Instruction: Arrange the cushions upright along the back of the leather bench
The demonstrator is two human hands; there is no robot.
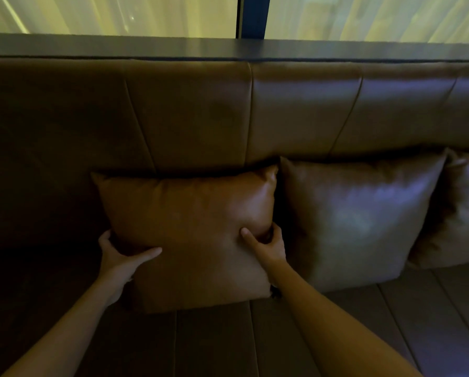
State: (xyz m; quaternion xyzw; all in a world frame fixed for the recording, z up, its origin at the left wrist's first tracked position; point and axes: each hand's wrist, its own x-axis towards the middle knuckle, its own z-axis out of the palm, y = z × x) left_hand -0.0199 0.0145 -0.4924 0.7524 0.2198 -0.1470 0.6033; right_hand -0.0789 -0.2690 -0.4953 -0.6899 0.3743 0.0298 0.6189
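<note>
Brown leather covers the seat (214, 344) of the counter, stitched into panels that run from the near edge toward the backrest. Two bare forearms reach from the near corners toward the middle. The left hand (119, 258) grips the left edge of the tan cushion (190, 227), thumb pressed on the front face and the remaining fingers (104, 238) wrapped behind the edge. The right hand (268, 247) pinches the right edge of the same cushion, thumb on the front and fingers curled round the side, denting the leather. The tan cushion stands upright on the seat, its top edge against the backrest (190, 112). Just beside it on the right, a darker, glossier cushion (358, 219) leans upright against the backrest, its left edge touching or almost touching the tan one. A third cushion (461, 210), cut off by the right border, stands to the right of the second and partly behind it. Above the padded backrest runs a dark flat ledge (146, 47). Farthest away, pale yellow curtains (105, 14) hang behind a dark vertical window frame (252, 16).
</note>
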